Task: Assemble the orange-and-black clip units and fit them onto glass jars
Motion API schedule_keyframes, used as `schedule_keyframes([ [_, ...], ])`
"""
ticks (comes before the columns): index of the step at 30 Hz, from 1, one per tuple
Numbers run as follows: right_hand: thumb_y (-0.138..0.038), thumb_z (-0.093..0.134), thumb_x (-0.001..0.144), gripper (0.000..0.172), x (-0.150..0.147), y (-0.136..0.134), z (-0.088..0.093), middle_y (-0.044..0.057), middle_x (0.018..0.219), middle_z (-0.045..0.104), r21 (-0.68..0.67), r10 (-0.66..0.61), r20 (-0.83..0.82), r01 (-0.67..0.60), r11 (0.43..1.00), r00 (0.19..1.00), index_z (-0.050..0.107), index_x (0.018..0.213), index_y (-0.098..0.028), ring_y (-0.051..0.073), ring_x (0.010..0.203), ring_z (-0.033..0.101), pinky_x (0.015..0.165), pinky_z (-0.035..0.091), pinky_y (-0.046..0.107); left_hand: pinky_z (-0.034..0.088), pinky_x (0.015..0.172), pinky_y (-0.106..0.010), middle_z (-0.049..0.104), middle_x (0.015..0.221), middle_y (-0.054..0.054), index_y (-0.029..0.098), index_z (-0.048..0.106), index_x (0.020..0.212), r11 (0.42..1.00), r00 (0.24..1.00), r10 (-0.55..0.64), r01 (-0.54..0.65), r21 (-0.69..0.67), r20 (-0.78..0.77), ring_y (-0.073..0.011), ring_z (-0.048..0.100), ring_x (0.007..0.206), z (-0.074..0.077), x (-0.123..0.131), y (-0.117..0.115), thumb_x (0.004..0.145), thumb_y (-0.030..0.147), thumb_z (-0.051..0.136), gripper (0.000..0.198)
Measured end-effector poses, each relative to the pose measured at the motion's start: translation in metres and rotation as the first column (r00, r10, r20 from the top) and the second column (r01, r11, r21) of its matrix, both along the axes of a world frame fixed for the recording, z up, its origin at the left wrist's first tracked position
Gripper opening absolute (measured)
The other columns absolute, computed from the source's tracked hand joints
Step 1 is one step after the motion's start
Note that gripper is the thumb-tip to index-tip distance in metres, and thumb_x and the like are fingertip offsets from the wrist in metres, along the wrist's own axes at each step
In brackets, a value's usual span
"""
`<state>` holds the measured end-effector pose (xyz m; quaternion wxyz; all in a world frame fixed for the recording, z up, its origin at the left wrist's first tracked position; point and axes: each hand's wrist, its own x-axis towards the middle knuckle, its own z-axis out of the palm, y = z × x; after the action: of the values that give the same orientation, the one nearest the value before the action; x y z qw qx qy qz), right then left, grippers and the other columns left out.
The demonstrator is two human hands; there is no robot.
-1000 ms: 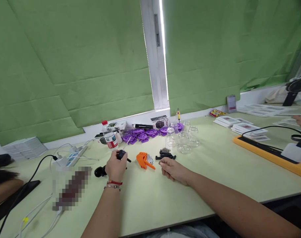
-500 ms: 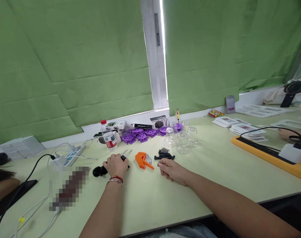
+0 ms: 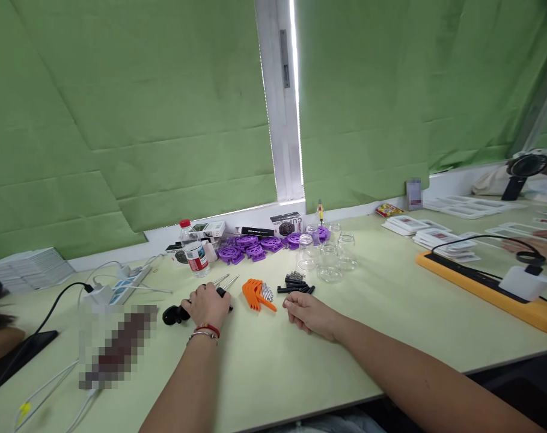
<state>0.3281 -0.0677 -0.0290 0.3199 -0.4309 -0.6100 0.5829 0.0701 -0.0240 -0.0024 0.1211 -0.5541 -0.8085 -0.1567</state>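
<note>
My left hand (image 3: pixel 208 305) lies on the pale green table (image 3: pixel 273 367), fingers curled over a black-handled screwdriver (image 3: pixel 174 313) whose handle sticks out to the left. Two metal shafts (image 3: pixel 226 281) lie just beyond that hand. My right hand (image 3: pixel 307 313) rests on the table as a loose fist, and what it holds, if anything, is hidden. Between the hands lies a pile of orange plastic parts (image 3: pixel 254 293) with metal pins (image 3: pixel 267 292). Small black parts and screws (image 3: pixel 295 284) lie just beyond the right hand.
Purple plastic parts (image 3: pixel 255 245), clear glass jars (image 3: pixel 328 257), a water bottle (image 3: pixel 192 252) and small boxes stand at the back. A power strip (image 3: pixel 124 285) and cables lie at left. An orange tray (image 3: pixel 494 287), white cards and another person's hand (image 3: pixel 535 248) are at right.
My left hand has come down from holding the screwdriver upright and now rests on the table over it. The right hand has stayed where it was.
</note>
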Motion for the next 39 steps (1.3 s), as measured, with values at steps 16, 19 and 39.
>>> schedule_keyframes([
  [16,-0.030,0.049,0.079,0.016,0.038,0.038,0.000,0.001,0.076,0.057,0.279,-0.522,-0.062,0.517,0.810,0.851,0.055,0.089,-0.019,0.011,0.059,0.050,0.053,0.039,0.023,0.040,0.066,-0.029,0.056,0.064,-0.002,0.020,0.047,0.063,0.564,0.613,-0.788,0.752,0.342,-0.048,-0.0162,0.052,0.066,0.004,0.034,-0.032,0.081,0.024,0.049,0.019],
  [19,-0.021,0.053,0.074,0.014,0.052,0.047,-0.005,0.003,0.082,0.061,0.438,-0.545,0.143,0.441,0.783,0.826,0.062,0.084,-0.019,0.014,0.068,0.053,0.064,0.042,0.026,0.037,0.056,-0.025,0.051,0.057,0.001,0.020,0.043,0.058,0.497,0.493,-0.867,0.841,0.212,0.078,-0.0131,0.047,0.057,-0.001,0.045,-0.039,0.078,0.020,0.050,0.021],
  [39,-0.011,0.064,0.066,0.016,0.043,0.031,0.000,0.002,0.088,0.062,0.443,-0.117,0.433,-0.097,0.891,0.894,0.068,0.078,-0.020,0.017,0.077,0.055,0.069,0.041,0.026,0.041,0.059,-0.027,0.058,0.074,-0.002,0.020,0.058,0.090,0.493,0.448,-0.858,0.857,0.153,0.252,-0.0136,0.049,0.062,-0.004,0.051,-0.041,0.078,0.034,0.058,0.019],
])
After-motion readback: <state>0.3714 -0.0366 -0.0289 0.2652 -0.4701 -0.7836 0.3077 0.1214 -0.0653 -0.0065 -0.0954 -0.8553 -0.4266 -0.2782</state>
